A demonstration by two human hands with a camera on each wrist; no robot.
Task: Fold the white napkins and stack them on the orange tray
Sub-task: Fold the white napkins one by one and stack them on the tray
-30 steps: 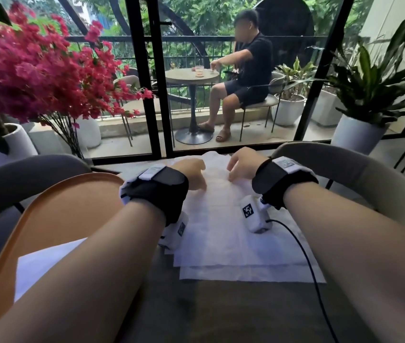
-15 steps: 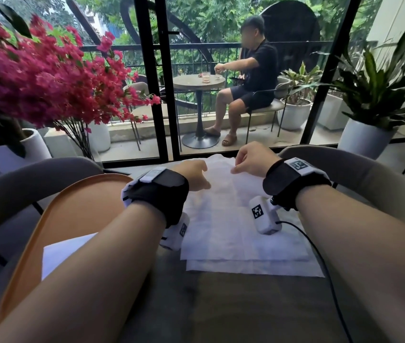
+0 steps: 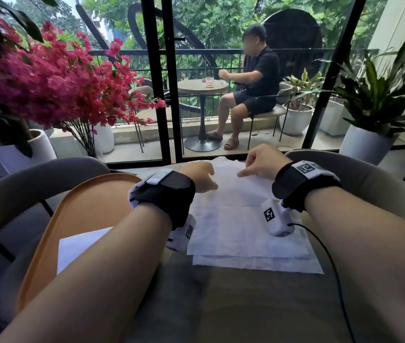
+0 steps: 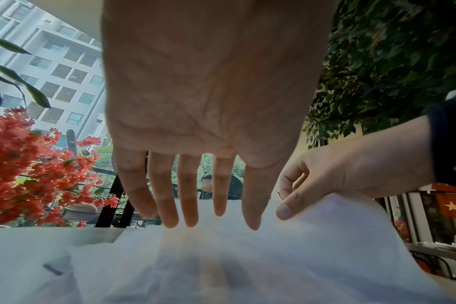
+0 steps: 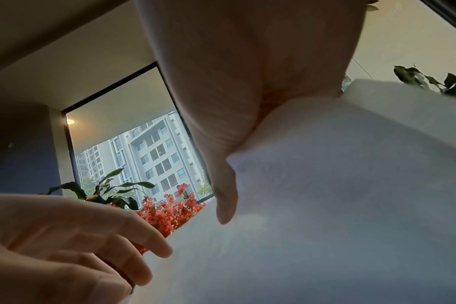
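Observation:
A stack of white napkins lies unfolded on the grey table in front of me. My right hand pinches the far edge of the top napkin between thumb and fingers and holds it raised off the stack. My left hand is beside it on the left, its fingers straight and spread, their tips down at the napkin. The orange tray sits at the left with one folded white napkin on it, partly hidden by my left forearm.
Curved grey chair backs stand at left and right. Pink flowers in a white pot fill the far left, and a potted plant stands at the right. A black cable trails from my right wrist across the table.
My right hand has risen slightly, lifting the far edge of the top napkin. My left hand's fingers have straightened onto the napkin. The stack and tray have not moved.

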